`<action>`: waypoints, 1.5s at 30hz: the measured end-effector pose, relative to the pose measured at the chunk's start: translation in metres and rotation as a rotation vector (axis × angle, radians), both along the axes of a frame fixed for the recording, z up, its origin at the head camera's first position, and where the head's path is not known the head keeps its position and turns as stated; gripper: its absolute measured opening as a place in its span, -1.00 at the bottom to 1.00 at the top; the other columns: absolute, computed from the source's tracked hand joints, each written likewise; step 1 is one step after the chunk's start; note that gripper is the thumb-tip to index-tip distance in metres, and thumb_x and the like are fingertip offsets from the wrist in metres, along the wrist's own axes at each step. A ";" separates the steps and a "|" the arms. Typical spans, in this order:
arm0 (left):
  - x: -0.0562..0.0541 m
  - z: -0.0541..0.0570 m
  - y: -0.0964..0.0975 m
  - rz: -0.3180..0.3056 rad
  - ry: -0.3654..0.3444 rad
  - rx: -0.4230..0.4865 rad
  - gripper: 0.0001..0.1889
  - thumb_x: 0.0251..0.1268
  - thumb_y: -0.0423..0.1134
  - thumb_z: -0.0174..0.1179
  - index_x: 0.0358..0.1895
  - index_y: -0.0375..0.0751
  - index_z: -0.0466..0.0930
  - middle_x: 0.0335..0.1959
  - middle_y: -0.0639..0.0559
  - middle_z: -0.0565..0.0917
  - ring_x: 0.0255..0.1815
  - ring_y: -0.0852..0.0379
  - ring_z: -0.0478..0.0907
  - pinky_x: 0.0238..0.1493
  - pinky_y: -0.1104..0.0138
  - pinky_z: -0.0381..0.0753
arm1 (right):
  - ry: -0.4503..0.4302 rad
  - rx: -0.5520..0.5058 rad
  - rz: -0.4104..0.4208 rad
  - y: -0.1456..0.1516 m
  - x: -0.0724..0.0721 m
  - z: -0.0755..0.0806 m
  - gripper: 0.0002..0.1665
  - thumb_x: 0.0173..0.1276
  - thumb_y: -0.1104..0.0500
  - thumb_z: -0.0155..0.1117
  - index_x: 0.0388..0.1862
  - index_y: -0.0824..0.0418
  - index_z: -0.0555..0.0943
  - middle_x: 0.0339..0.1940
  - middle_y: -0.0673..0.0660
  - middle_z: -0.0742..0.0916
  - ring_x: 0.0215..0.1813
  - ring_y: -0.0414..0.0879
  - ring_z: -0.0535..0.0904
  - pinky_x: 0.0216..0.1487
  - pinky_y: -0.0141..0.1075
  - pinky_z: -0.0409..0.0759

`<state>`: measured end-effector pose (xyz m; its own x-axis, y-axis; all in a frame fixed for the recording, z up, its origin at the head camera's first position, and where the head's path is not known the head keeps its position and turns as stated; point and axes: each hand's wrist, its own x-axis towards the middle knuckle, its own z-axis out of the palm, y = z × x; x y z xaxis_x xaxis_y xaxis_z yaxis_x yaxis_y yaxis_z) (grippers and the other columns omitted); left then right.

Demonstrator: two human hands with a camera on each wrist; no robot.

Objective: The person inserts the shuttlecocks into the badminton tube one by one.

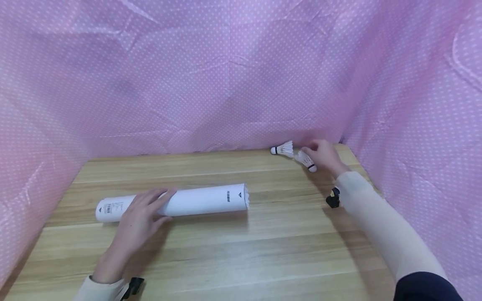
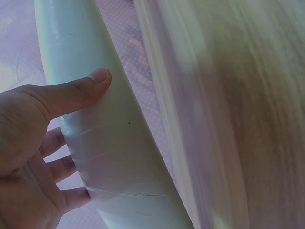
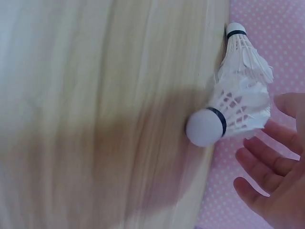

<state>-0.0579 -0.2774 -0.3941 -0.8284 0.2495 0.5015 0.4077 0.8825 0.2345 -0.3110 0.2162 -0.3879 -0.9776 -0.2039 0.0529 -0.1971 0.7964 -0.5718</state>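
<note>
A white shuttlecock tube lies lengthwise across the left and middle of the table. My left hand grips it from above, thumb over one side and fingers partly hidden behind it. At the back right lie two white shuttlecocks with black bands: the farther shuttlecock by the cloth, and the nearer shuttlecock with its cork toward me. Their feather ends overlap in the right wrist view. My right hand is at the nearer one's feathers, fingertips right beside the skirt and loosely spread.
Pink dotted cloth hangs behind the wooden table and along both sides, close to the back edge where the shuttlecocks lie. White feather tips show at the tube's right end. A black wrist mount sits under the right sleeve.
</note>
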 end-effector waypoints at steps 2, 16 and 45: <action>-0.001 0.001 0.000 -0.003 0.000 -0.002 -0.03 -0.38 -0.46 0.66 0.35 -0.06 0.54 0.13 -0.16 0.63 0.08 -0.21 0.56 0.23 -0.04 0.43 | -0.018 0.021 -0.010 0.005 0.004 0.000 -0.54 0.52 -0.01 0.16 0.08 0.36 0.63 0.04 0.38 0.69 0.10 0.26 0.57 0.16 0.16 0.53; -0.002 0.004 -0.002 -0.007 0.002 -0.003 -0.03 -0.39 -0.47 0.65 0.36 -0.05 0.54 0.14 -0.15 0.63 0.08 -0.20 0.56 0.18 -0.01 0.44 | -0.115 0.205 0.187 0.042 0.023 0.000 -0.53 0.43 0.04 0.27 -0.69 0.18 0.53 -0.72 -0.04 0.52 -0.60 -0.13 0.39 -0.55 -0.28 0.41; -0.007 0.000 0.001 -0.011 -0.024 -0.009 -0.10 -0.35 -0.46 0.64 0.31 -0.14 0.56 0.13 -0.16 0.62 0.10 -0.22 0.56 0.26 -0.08 0.40 | -0.455 0.418 0.119 -0.026 -0.007 0.028 -0.23 0.31 -0.29 0.32 0.03 0.41 0.55 0.01 0.32 0.65 -0.02 0.21 0.61 -0.09 0.06 0.68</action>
